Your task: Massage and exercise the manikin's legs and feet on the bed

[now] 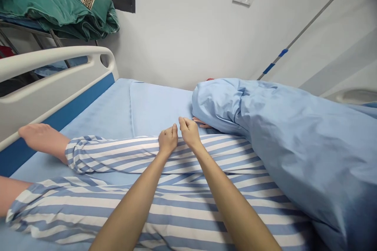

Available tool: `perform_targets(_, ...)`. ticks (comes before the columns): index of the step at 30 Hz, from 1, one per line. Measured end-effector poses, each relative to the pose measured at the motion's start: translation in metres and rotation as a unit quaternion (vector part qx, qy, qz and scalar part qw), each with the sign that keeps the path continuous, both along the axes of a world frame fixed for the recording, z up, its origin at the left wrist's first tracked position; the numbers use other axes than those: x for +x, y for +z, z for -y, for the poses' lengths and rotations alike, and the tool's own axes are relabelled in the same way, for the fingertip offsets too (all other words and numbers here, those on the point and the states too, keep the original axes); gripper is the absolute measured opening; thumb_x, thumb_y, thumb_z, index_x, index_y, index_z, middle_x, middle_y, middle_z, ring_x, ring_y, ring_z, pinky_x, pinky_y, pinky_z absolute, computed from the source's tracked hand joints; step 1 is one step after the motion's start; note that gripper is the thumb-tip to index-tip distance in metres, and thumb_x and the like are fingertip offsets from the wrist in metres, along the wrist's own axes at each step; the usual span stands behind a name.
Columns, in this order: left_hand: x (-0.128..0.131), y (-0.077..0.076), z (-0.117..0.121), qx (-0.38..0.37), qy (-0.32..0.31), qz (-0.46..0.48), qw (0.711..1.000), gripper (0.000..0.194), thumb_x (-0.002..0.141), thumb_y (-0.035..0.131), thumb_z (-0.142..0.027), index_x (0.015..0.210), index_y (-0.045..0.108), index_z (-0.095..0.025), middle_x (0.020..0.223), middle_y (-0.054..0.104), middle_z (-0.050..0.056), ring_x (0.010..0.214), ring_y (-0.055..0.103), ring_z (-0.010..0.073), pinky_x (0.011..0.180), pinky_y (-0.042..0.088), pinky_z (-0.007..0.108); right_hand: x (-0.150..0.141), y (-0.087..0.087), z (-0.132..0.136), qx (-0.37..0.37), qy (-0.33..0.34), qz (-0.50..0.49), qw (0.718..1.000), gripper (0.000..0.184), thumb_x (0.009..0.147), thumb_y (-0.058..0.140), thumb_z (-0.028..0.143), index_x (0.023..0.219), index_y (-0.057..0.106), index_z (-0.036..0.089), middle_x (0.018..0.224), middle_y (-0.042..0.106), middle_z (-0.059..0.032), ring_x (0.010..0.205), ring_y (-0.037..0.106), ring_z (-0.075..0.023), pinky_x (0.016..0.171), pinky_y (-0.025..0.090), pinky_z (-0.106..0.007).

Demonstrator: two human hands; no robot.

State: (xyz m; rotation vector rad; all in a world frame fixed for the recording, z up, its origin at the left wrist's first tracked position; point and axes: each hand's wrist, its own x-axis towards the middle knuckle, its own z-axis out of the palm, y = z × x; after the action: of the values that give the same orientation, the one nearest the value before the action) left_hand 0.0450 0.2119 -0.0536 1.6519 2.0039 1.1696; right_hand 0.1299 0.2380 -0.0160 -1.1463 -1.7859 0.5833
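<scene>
My left hand point(168, 139) is closed in a fist over the far leg of the striped trousers point(118, 153), near the knee. Close beside it on the right, my right hand point(190, 131) is also a fist, its thumb side up. A small gap separates the two. I see no object in either fist, and the trouser cloth around them is not bunched. The trousers are blue and white and worn by a figure lying on the bed. Just past my right fist, the fingers of another hand point(202, 122) stick out from under the blue quilt point(282, 125).
A light blue sheet point(159, 102) covers the bed. The white and blue bed end board point(59, 74) stands at left, near a bare foot point(44, 137). Green folded bedding point(59, 4) lies behind it. A metal drip pole point(312, 15) leans at right by the wall.
</scene>
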Motion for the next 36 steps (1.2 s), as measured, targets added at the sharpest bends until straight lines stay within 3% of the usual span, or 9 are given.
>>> perform_targets(6,0.001,0.000,0.000,0.003,-0.001,0.006,1.000,0.054,0.089,0.019,-0.042,0.061,0.059,-0.019,0.060,0.061,0.002,0.057,0.048,0.0121,0.057,0.025,0.026,0.010,-0.026,-0.002,-0.017,-0.042,0.009,0.999,0.041,0.084,0.036,0.040,0.050,0.033,0.019,0.046,0.033,0.0050,0.048,0.030,-0.0092,0.049,0.023,-0.024)
perform_targets(10,0.002,0.001,-0.004,-0.008,-0.001,0.042,0.999,0.047,0.087,0.026,-0.042,0.057,0.054,-0.019,0.056,0.056,0.000,0.056,0.044,0.0116,0.056,0.025,0.025,0.010,-0.030,-0.003,-0.040,-0.050,-0.046,0.997,0.041,0.085,0.035,0.042,0.051,0.033,0.019,0.046,0.033,0.0053,0.048,0.031,-0.0094,0.049,0.024,-0.024)
perform_targets(14,0.014,0.016,-0.007,0.027,-0.035,0.141,0.989,0.042,0.084,0.030,-0.040,0.051,0.043,-0.019,0.050,0.045,-0.002,0.052,0.038,0.0100,0.054,0.025,0.024,0.013,-0.027,-0.005,-0.050,-0.045,-0.084,0.994,0.039,0.084,0.037,0.042,0.052,0.036,0.019,0.048,0.035,0.0049,0.050,0.032,-0.0096,0.049,0.026,-0.024)
perform_targets(18,0.032,0.037,-0.008,0.086,-0.050,0.308,0.946,0.039,0.082,0.034,-0.040,0.050,0.031,-0.020,0.046,0.033,-0.005,0.048,0.033,0.0081,0.050,0.026,0.023,0.016,-0.025,-0.006,-0.064,-0.028,-0.147,0.987,0.036,0.083,0.037,0.040,0.054,0.036,0.019,0.050,0.036,0.0047,0.051,0.033,-0.0098,0.050,0.028,-0.023)
perform_targets(21,0.039,0.037,-0.009,0.088,-0.027,0.375,0.922,0.038,0.083,0.033,-0.039,0.050,0.028,-0.020,0.045,0.030,-0.005,0.046,0.031,0.0078,0.049,0.028,0.022,0.017,-0.024,-0.007,-0.079,-0.022,-0.171,0.982,0.036,0.082,0.039,0.040,0.053,0.034,0.020,0.049,0.034,0.0052,0.051,0.033,-0.0094,0.050,0.029,-0.023)
perform_targets(23,0.041,0.029,-0.009,0.075,-0.009,0.325,0.943,0.038,0.083,0.033,-0.037,0.049,0.031,-0.020,0.046,0.034,-0.005,0.047,0.034,0.0085,0.051,0.028,0.023,0.017,-0.024,-0.008,-0.086,-0.027,-0.170,0.981,0.035,0.081,0.040,0.040,0.053,0.034,0.020,0.049,0.033,0.0055,0.050,0.031,-0.0092,0.049,0.028,-0.023)
perform_targets(27,0.042,0.008,-0.008,0.031,0.039,0.128,0.990,0.035,0.084,0.034,-0.036,0.055,0.046,-0.020,0.052,0.051,-0.001,0.053,0.043,0.0116,0.055,0.027,0.025,0.015,-0.027,-0.011,-0.090,-0.061,-0.179,0.978,0.035,0.079,0.043,0.042,0.054,0.031,0.020,0.050,0.029,0.0064,0.050,0.028,-0.0089,0.047,0.026,-0.023)
perform_targets(32,0.040,0.005,-0.007,-0.007,0.039,0.052,0.998,0.039,0.088,0.028,-0.036,0.065,0.057,-0.022,0.064,0.064,0.002,0.060,0.052,0.0130,0.058,0.028,0.025,0.015,-0.022,-0.010,-0.075,-0.088,-0.098,0.988,0.037,0.080,0.039,0.043,0.051,0.031,0.020,0.047,0.031,0.0056,0.049,0.030,-0.0097,0.048,0.026,-0.024)
perform_targets(36,0.039,0.007,-0.006,-0.015,0.019,0.033,0.999,0.038,0.088,0.029,-0.033,0.066,0.059,-0.022,0.069,0.066,0.003,0.063,0.055,0.0137,0.059,0.028,0.026,0.032,0.001,-0.006,0.020,-0.086,0.049,0.995,0.040,0.083,0.038,0.042,0.049,0.037,0.019,0.046,0.037,0.0037,0.048,0.033,-0.0105,0.051,0.027,-0.025)
